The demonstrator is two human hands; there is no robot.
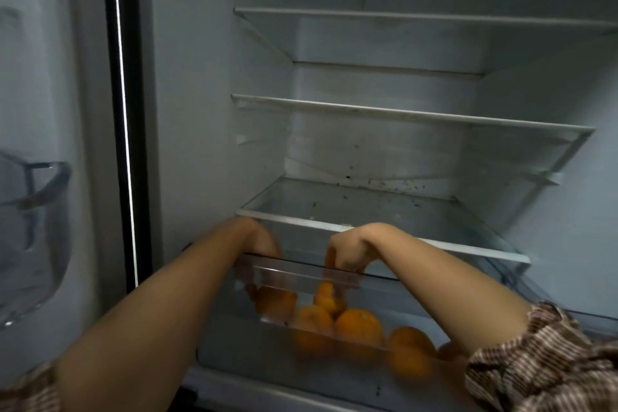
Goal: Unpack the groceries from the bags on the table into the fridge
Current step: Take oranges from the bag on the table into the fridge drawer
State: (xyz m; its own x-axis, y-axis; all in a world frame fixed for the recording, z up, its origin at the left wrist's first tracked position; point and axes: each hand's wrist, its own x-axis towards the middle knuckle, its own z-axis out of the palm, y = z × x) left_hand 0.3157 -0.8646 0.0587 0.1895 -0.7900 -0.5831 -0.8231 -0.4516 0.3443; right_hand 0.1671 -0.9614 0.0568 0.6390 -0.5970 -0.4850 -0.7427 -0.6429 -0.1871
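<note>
The fridge stands open, and its clear crisper drawer (301,273) at the bottom is pulled out. Several oranges (359,328) lie inside it, blurred through the plastic front. My left hand (261,239) dips over the drawer's left rim, its fingers hidden behind the plastic just above an orange (276,301). My right hand (349,249) hangs over the middle of the rim with its fingers curled down around a small orange (326,294), which shows partly above the rim and partly through the drawer front.
A glass shelf (384,232) lies right above the drawer, close over both hands. Two more bare shelves (401,114) sit higher up. The open door with a clear door bin (40,227) is on the left. Dark specks dot the lowest shelf's back.
</note>
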